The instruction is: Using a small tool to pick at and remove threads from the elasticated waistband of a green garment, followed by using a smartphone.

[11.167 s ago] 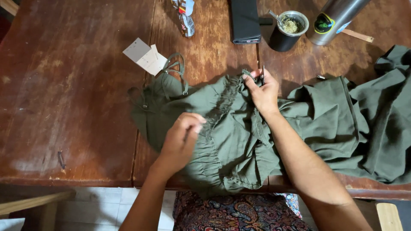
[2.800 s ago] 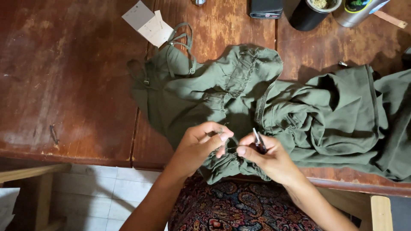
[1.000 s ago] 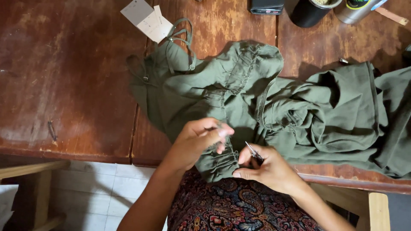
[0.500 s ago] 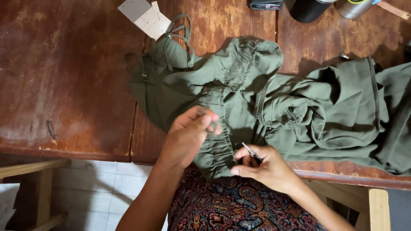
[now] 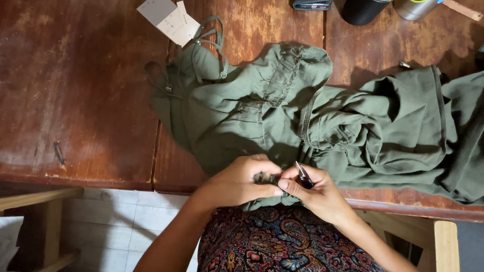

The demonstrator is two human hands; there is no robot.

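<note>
Worn reddish-brown wooden surface (image 5: 75, 90), scuffed w/ pale patches, a seam between its planks. Below its near edge: white tiled floor (image 5: 131, 226) w/ grey grout. Light wooden chair frame (image 5: 45, 201) at lower left of the surface, another pale wooden post (image 5: 446, 247) at lower right.

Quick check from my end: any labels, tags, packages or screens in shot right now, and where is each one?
Paper tags: far side of the table, beside the green garment's straps; two overlapping rectangular cards, grey and cream.
Dark flat device: top edge of the table, cut off by the frame; whether it shows a screen cannot be told.
No packages or signs in view.
</note>
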